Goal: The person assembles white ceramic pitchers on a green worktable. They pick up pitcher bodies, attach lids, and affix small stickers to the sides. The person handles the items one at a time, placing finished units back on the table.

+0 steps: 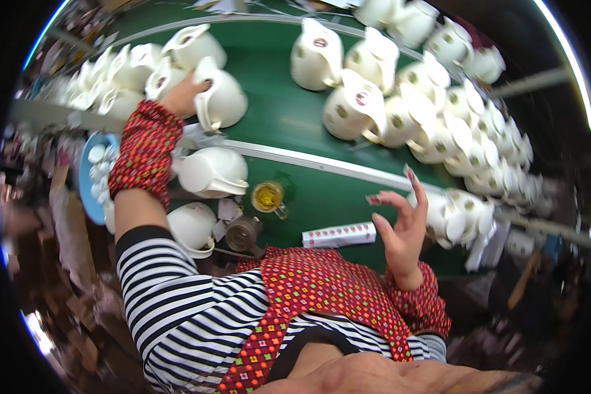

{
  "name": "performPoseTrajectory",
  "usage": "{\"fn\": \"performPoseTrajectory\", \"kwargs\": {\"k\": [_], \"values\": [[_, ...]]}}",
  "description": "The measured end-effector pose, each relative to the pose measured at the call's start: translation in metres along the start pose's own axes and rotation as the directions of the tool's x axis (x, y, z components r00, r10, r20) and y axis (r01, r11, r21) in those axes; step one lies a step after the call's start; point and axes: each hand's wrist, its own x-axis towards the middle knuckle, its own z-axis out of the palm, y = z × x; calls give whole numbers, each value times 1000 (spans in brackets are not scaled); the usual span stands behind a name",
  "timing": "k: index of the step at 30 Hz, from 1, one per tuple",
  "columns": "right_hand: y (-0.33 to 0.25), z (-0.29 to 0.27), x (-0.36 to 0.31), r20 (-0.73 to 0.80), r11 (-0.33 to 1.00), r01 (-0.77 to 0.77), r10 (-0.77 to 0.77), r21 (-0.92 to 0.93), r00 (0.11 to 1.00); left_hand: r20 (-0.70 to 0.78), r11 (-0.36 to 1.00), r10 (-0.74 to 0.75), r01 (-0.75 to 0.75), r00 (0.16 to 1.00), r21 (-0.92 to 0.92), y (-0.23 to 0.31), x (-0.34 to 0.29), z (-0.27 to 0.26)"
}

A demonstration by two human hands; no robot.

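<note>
My left hand (pixel 182 97) reaches to the far left, its fingers closed at the handle of a white jug (pixel 223 98). That jug stands beside a cluster of similar white jugs (pixel 194 47). My right hand (pixel 404 233) is raised over the near right part of the green work surface, fingers apart, gripping nothing. Small red patches show at two of its fingertips; I cannot tell what they are. To its left lies a white strip (pixel 339 236) with a row of red dots. Two more white jugs (pixel 213 172) (pixel 192 228) lie near my left forearm.
Many white jugs (pixel 354 105) stand in rows on the right, some with round emblems. A metal rail (pixel 322 164) crosses the green surface (pixel 269 72). Near me are a glass mug of yellowish drink (pixel 268 196) and a dark glass jar (pixel 243 234). A blue basin (pixel 88 190) holds white round pieces.
</note>
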Motion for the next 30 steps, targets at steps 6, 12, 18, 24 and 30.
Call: {"fn": "performPoseTrajectory", "kwargs": {"k": [6, 12, 18, 24, 30], "values": [[-13, -16, -9, -31, 998, 69, -69, 8, 997, -131, 957, -270, 251, 954, -145, 104, 45, -8], [-35, -11, -30, 58, 970, 142, -133, -197, 989, 268, 562, -508, 551, 819, -617, 176, 70, -54], [-61, 2, -54, 237, 975, 181, -147, -129, 960, 677, 219, -148, 691, 721, -688, 283, 67, -46], [-62, 5, -89, 411, 988, 82, -22, -129, 911, 806, 162, 76, 791, 586, -590, 361, 30, -7], [-44, 1, -100, 319, 938, 79, 35, -339, 947, 821, 171, 157, 804, 549, -570, 375, 27, -4]]}}
